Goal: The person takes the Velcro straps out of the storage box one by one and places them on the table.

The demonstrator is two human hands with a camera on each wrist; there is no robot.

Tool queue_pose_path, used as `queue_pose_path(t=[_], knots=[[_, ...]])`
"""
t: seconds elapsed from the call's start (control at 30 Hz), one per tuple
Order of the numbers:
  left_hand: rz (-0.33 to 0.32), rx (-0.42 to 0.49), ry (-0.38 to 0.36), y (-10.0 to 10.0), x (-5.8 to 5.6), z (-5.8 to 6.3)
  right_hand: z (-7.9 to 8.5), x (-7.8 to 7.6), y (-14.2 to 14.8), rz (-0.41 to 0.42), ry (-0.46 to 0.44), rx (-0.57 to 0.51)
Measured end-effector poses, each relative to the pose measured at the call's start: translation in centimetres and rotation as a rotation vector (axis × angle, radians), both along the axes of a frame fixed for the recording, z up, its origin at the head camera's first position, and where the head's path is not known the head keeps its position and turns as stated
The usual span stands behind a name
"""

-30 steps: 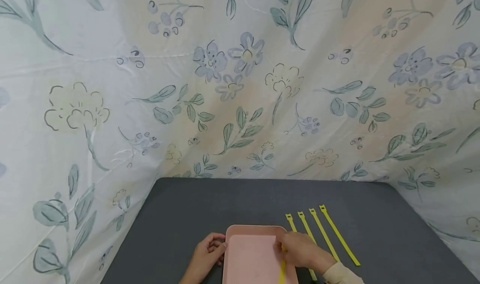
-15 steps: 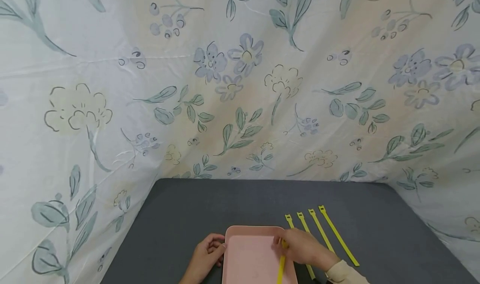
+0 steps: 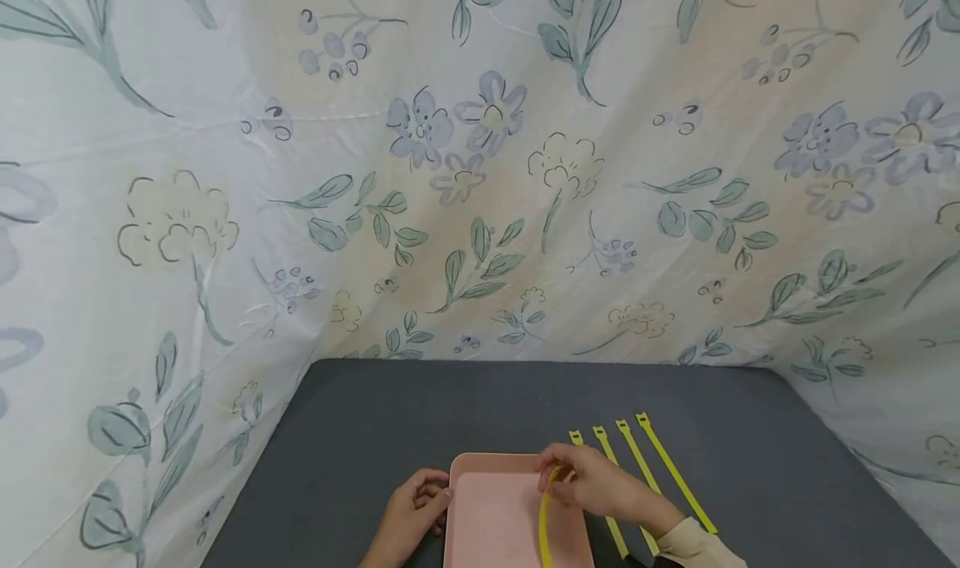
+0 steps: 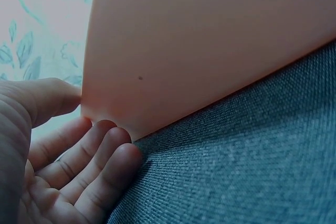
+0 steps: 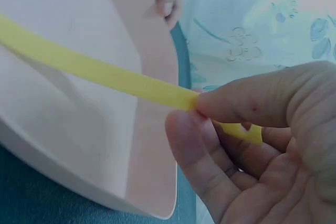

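A pink rectangular tray [image 3: 491, 514] lies on the dark table, cut off by the bottom of the head view. At its left side is my left hand [image 3: 411, 518]; in the left wrist view the thumb [image 4: 58, 98] meets the tray's rim and the curled fingers [image 4: 113, 166] bear on the outer wall. My right hand [image 3: 603, 486], over the tray's right side, pinches a yellow cable tie [image 5: 105, 72] between thumb and forefinger near its slotted head. The strap bows down over the tray floor, its far end out of view.
Several more yellow cable ties [image 3: 678, 475] lie side by side on the grey tabletop [image 3: 420, 406], right of the tray, partly hidden by the right hand and forearm. A floral cloth [image 3: 480, 176] hangs behind the table and along its sides.
My right hand has shifted a little left over the tray and its grip has turned, carrying the yellow cable tie left, now visibly bowed. The left hand and tray stay put.
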State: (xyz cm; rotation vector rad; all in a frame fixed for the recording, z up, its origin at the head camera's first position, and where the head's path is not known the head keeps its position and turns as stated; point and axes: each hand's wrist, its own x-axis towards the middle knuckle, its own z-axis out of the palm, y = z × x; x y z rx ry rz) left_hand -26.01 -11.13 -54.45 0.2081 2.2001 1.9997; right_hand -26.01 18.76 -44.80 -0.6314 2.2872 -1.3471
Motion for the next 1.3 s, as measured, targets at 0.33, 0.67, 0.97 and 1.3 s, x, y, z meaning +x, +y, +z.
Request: queue_pose_path(t=[0.33, 0.67, 0.97, 1.3], knots=[[-0.007, 0.028, -0.005, 0.0, -0.2, -0.3, 0.7, 0.0, 0.2, -0.05, -0.087, -0.135], [-0.006, 0.006, 0.004, -0.2, 0.0, -0.3, 2.3, 0.1, 1.1, -0.164, 0.025, -0.179], [-0.006, 0.011, -0.006, -0.2, 0.2, -0.4, 5.0, 0.5, 2.7, -0.279, 0.163, -0.201], [-0.011, 0.004, 0.004, -0.3, 0.2, -0.5, 8.6, 1.4, 4.7, -0.508, 0.257, -0.212]])
